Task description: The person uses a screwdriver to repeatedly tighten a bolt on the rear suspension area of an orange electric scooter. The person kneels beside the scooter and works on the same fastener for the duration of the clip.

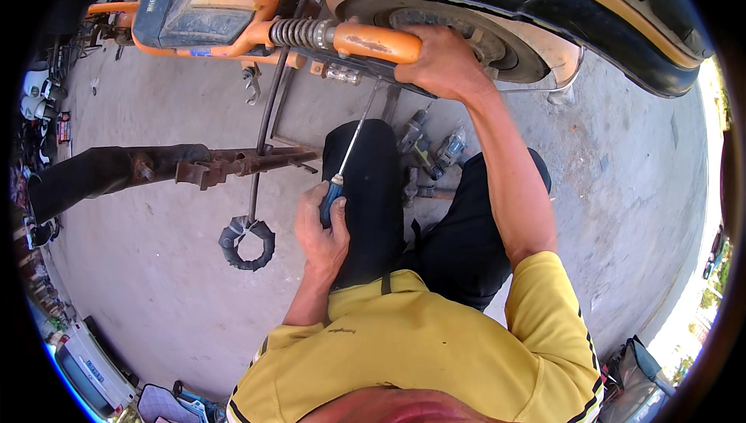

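Note:
My left hand (pixel 320 229) is closed around the blue handle of a long screwdriver (pixel 354 140). Its thin shaft slants up and away, the tip ending just below the underside of an orange electric scooter (pixel 256 34). My right hand (pixel 444 62) grips the lower end of the scooter's orange shock absorber (pixel 377 42), thumb below and fingers above, partly hidden. A coil spring (pixel 303 34) wraps the absorber's other end. Just behind my right hand is the wheel (pixel 521 54), with its hub partly covered by my fingers.
Between my knees, power drills (pixel 423 155) lie on the concrete floor (pixel 155 268). To the left, a rusty metal stand (pixel 233 163) with a black-wrapped arm crosses a long bar ending in a black ring (pixel 246 243). A white car (pixel 93 369) is at lower left.

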{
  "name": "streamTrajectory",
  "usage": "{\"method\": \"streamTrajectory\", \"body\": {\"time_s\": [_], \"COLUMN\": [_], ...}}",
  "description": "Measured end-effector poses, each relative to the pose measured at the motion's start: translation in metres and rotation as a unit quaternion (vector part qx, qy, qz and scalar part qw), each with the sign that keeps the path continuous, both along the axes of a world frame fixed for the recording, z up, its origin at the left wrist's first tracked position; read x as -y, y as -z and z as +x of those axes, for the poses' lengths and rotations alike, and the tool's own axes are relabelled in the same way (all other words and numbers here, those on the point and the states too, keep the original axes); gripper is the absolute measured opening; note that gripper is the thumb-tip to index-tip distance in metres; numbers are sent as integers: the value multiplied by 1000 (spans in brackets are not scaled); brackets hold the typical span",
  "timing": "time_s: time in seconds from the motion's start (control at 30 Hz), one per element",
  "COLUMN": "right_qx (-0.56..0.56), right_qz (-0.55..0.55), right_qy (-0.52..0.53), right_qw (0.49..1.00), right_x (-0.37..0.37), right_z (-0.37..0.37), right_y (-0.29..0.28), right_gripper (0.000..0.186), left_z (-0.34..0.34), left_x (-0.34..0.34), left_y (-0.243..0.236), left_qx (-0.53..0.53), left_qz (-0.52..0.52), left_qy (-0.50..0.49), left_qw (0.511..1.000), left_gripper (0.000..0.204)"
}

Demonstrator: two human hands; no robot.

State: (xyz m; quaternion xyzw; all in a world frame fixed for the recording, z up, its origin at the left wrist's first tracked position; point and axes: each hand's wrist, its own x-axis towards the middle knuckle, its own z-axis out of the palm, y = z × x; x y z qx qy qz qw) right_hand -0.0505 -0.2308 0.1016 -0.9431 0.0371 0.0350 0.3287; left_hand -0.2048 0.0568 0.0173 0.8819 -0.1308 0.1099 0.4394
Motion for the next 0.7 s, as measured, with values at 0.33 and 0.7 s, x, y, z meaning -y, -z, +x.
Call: {"method": "streamTrajectory", "body": {"time_s": [0.33, 0.7], "right_qx": [-31, 103], "right_qz": [36, 7], "right_qy": [-1, 24], "right_qw": [999, 994], "right_x": [3, 2], "right_z": [-4, -15], "right_y": [-5, 13], "right_gripper": [59, 55], "left_z": [28, -5], "left_x": [-21, -11], "left_y": [-2, -9], "left_qx": [-543, -365], "left_qz": [-486, -183], "left_qy": [-67, -8], "left_qw": [681, 913], "left_gripper": [25, 38]}}
